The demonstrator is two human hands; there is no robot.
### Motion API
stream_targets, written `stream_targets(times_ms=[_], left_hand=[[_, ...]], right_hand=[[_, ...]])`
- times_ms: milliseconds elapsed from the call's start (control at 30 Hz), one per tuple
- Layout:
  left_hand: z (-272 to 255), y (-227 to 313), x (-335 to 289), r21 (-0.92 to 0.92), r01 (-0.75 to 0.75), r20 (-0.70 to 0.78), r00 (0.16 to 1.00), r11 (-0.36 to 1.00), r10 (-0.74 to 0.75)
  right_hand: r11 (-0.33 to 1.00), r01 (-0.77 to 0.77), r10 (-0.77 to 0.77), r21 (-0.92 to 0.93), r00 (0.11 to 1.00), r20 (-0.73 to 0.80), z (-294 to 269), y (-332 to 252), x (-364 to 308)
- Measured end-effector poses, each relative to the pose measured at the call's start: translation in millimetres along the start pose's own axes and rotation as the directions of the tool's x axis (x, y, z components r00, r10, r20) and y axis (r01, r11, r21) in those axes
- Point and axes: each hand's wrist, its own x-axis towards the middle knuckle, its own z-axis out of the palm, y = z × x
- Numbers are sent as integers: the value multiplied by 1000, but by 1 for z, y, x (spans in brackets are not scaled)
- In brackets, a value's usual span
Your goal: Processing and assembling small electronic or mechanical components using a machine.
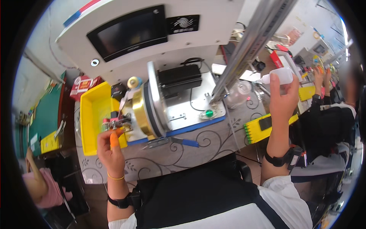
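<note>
My right hand is raised at the right, wrapped round a white squeeze bottle. The bottle lies nearly level, its narrow tip toward the left. My left hand, with orange finger covers, is closed at the small metal clamp mechanism on the left end of a bench machine. Anything pinched in those fingers is hidden or too small to name. Just right of the mechanism sits the machine's brass-coloured drum. A yellow bin stands behind and left of the left hand.
On the table's near side lie a blue-handled knife and a grey metal tool. A green button sits on the machine base. A metal post rises between the machine and a clear jar. A yellow notebook lies right; co-workers sit both sides.
</note>
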Motion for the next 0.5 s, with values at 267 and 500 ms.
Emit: stream_targets(times_ms=[267, 500], left_hand=[[-9, 42, 13, 266, 117, 112, 982, 957, -151], [-25, 69, 36, 442, -64, 330, 939, 895, -96]], right_hand=[[968, 159, -139, 192, 983, -117, -23, -19, -27], [838, 204, -534, 507, 502, 681, 71, -120, -157]])
